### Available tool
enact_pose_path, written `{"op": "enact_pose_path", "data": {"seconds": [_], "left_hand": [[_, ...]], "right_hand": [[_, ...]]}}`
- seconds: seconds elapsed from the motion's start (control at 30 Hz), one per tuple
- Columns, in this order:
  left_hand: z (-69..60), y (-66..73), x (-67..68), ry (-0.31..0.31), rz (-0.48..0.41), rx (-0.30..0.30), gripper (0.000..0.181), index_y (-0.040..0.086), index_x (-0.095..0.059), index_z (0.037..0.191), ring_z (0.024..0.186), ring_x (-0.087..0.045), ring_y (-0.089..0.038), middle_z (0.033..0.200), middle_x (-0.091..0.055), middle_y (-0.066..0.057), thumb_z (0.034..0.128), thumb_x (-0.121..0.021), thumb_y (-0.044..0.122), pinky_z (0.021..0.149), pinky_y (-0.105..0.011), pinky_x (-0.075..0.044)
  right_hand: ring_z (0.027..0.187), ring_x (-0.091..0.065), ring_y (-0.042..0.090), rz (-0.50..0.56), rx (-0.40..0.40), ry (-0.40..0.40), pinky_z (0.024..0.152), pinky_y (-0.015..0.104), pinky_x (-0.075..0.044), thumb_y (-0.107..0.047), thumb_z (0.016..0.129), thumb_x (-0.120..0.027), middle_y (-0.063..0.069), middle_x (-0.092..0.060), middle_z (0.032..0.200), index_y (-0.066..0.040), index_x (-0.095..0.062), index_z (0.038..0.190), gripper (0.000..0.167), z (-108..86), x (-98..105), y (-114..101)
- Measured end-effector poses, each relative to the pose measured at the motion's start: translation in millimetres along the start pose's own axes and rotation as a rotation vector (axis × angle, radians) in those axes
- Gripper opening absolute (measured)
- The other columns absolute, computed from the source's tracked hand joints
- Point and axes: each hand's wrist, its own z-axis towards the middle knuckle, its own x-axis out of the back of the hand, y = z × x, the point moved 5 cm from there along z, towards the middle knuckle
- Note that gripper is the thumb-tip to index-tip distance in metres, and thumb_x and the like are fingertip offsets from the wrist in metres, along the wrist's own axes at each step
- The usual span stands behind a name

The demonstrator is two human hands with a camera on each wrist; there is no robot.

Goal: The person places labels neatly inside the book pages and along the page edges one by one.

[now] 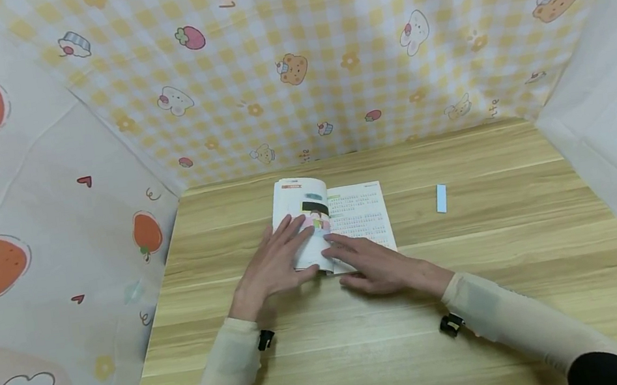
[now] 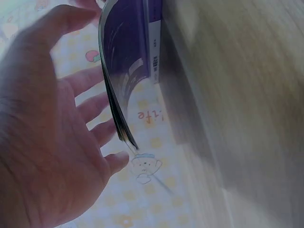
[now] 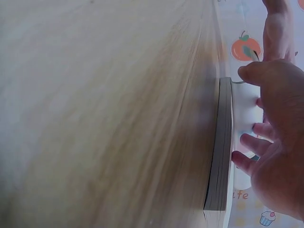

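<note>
An open book (image 1: 358,212) lies on the wooden table, with a colour picture on its curved left page and printed text on the right one. My left hand (image 1: 277,262) rests on the left page, fingers extended. In the left wrist view the purple cover (image 2: 130,52) on that side is raised off the table, and the left hand (image 2: 61,128) lies along the pages. Across the lower right page reaches my right hand (image 1: 380,264), its fingertips near the spine. The right wrist view shows the right hand (image 3: 280,137) over the thick page block (image 3: 221,147).
A small light-blue strip (image 1: 441,199) lies on the table (image 1: 505,244) to the right of the book. Behind the table hangs a yellow checked cloth (image 1: 330,91). A white patterned cloth (image 1: 47,189) covers the left side.
</note>
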Motion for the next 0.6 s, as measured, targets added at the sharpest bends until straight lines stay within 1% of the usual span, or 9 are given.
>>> {"op": "enact_pose_path", "data": {"seconds": [0.07, 0.13, 0.23, 0.33, 0.47, 0.6], "left_hand": [[3.1, 0.2, -2.4, 0.004, 0.004, 0.002, 0.091, 0.019, -0.043, 0.176, 0.179, -0.018, -0.035, 0.190, -0.025, -0.006, 0.1027, -0.070, 0.065, 0.145, -0.068, -0.016], [6.4, 0.5, -5.2, 0.002, 0.005, -0.001, 0.093, 0.019, -0.041, 0.177, 0.179, -0.017, -0.035, 0.191, -0.024, -0.006, 0.1029, -0.069, 0.069, 0.146, -0.066, -0.015], [11.0, 1.1, -8.9, -0.004, 0.004, -0.004, 0.096, 0.021, -0.038, 0.178, 0.180, -0.015, -0.035, 0.191, -0.022, -0.005, 0.1030, -0.068, 0.072, 0.146, -0.065, -0.014], [15.0, 1.4, -10.9, 0.002, -0.006, -0.007, 0.096, 0.022, -0.037, 0.178, 0.180, -0.014, -0.036, 0.192, -0.021, -0.006, 0.1030, -0.069, 0.072, 0.146, -0.064, -0.015], [19.1, 1.6, -12.4, 0.004, -0.015, -0.004, 0.097, 0.020, -0.038, 0.178, 0.180, -0.014, -0.036, 0.192, -0.021, -0.006, 0.1020, -0.070, 0.072, 0.146, -0.064, -0.015], [22.0, 2.1, -13.7, -0.009, -0.003, 0.001, 0.100, 0.021, -0.036, 0.179, 0.180, -0.012, -0.034, 0.192, -0.018, -0.005, 0.1013, -0.069, 0.074, 0.147, -0.063, -0.013]], "right_hand": [[0.159, -0.053, 0.043, 0.008, 0.003, -0.012, 0.131, 0.061, -0.048, -0.034, 0.109, -0.074, 0.019, -0.037, 0.183, -0.015, -0.052, 0.166, 0.064, 0.8, 0, 0], [0.159, -0.053, 0.042, 0.012, 0.003, -0.023, 0.130, 0.061, -0.048, -0.034, 0.108, -0.074, 0.018, -0.036, 0.184, -0.015, -0.052, 0.166, 0.065, 0.8, 0, -1], [0.163, -0.049, 0.041, 0.014, 0.003, -0.042, 0.132, 0.061, -0.046, -0.034, 0.107, -0.075, 0.016, -0.035, 0.186, -0.015, -0.052, 0.167, 0.067, 0.9, -1, 0], [0.166, -0.046, 0.040, 0.004, 0.010, -0.047, 0.135, 0.060, -0.044, -0.033, 0.107, -0.074, 0.016, -0.035, 0.186, -0.014, -0.051, 0.168, 0.068, -0.3, 0, 1], [0.166, -0.046, 0.039, -0.019, 0.031, -0.034, 0.136, 0.059, -0.043, -0.032, 0.107, -0.075, 0.017, -0.039, 0.183, -0.012, -0.051, 0.168, 0.068, -3.6, 2, 3], [0.164, -0.048, 0.038, -0.063, 0.039, 0.004, 0.136, 0.058, -0.044, -0.033, 0.106, -0.077, 0.018, -0.047, 0.177, -0.010, -0.052, 0.167, 0.069, -9.6, 6, 8]]}}
